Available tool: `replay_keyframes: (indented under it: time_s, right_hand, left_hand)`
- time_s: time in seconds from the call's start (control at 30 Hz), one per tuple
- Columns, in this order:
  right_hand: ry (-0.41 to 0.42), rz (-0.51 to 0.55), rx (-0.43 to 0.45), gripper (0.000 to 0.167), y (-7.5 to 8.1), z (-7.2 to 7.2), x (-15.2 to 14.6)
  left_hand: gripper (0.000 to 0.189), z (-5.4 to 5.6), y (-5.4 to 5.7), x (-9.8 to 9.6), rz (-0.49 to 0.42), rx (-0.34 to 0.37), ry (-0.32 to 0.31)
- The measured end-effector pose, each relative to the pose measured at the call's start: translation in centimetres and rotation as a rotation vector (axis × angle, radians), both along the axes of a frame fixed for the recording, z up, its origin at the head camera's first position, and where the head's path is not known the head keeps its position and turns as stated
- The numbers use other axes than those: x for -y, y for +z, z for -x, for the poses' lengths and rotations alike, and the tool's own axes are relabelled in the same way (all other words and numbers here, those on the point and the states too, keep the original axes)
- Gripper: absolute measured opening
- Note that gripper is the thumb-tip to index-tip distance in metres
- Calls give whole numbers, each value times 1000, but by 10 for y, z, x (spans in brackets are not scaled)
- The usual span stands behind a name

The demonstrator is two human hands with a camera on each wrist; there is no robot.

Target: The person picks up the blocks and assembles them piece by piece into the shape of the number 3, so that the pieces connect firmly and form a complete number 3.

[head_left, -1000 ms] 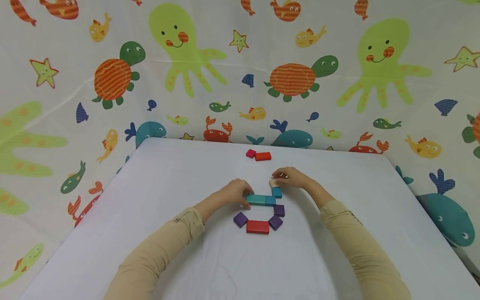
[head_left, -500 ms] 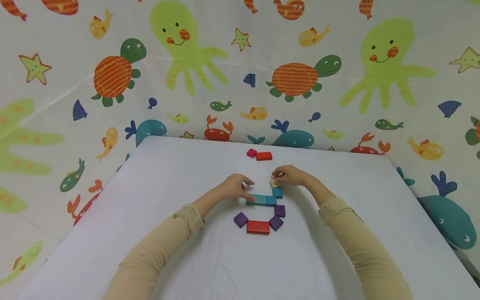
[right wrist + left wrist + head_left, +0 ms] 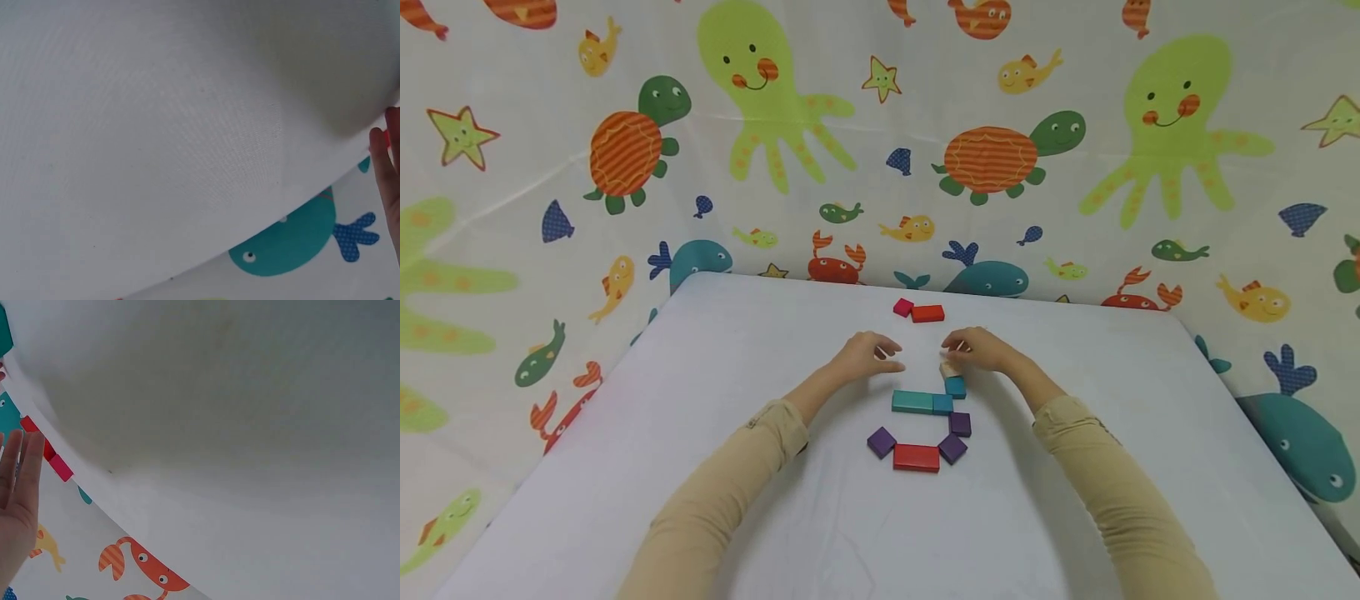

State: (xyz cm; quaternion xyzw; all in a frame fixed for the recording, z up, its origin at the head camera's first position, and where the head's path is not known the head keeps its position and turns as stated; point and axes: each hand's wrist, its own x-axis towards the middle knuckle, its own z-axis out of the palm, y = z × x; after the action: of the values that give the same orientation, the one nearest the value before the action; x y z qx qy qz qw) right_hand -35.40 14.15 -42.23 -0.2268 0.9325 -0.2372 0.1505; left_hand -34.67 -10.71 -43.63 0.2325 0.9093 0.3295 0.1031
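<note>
My right hand [image 3: 981,348] pinches a small pale wooden block [image 3: 950,368] at the far end of a blue block [image 3: 955,387]. My left hand [image 3: 867,357] hovers over the table with fingers apart, holding nothing; in the left wrist view its fingers [image 3: 25,472] look extended. Just nearer than the hands lies a long teal block [image 3: 913,402], end to end with another blue block [image 3: 942,404]. Below them a purple block [image 3: 959,424] and a tilted purple block [image 3: 952,448] curve down to a red block [image 3: 916,457], with another purple block [image 3: 882,442] at its left end.
Farther back on the white table [image 3: 775,350] lie a pinkish-red block [image 3: 903,307] and an orange-red block [image 3: 928,313], side by side. A cloth [image 3: 820,150] printed with sea animals hangs behind the table.
My left hand has let go of the teal block's left end and moved up and away from it. The right hand keeps its place at the pale block.
</note>
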Motion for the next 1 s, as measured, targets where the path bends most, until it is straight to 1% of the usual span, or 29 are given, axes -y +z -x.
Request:
replay_keyframes:
  time_s: [0.1,0.17,0.27,0.4,0.57,0.73,0.83,0.93,1.0]
  right_hand:
    - [-12,1,-17,28,0,1,1]
    - [-22,0,-36,27,1,2,1]
    - [-48,4,-92,25,0,5,2]
    - [-111,7,-157,23,-2,9,3]
    - [-187,6,-155,24,-2,12,3]
    - [-254,15,-175,28,-1,15,2]
    - [-276,14,-194,32,-3,19,2]
    - [-290,18,-190,39,-6,23,2]
    - [-287,3,-181,45,-6,25,2]
  left_hand:
    - [40,2,1,-2,2,-23,7]
    - [39,2,2,-3,5,-25,15]
    - [36,4,3,-5,10,-34,34]
    - [31,8,5,-8,0,-49,67]
    - [26,15,6,-11,2,-81,108]
    - [30,24,5,-11,18,-110,154]
    - [33,32,4,-9,19,-133,173]
    - [33,39,2,-7,26,-165,185]
    - [34,42,1,-7,40,-173,201]
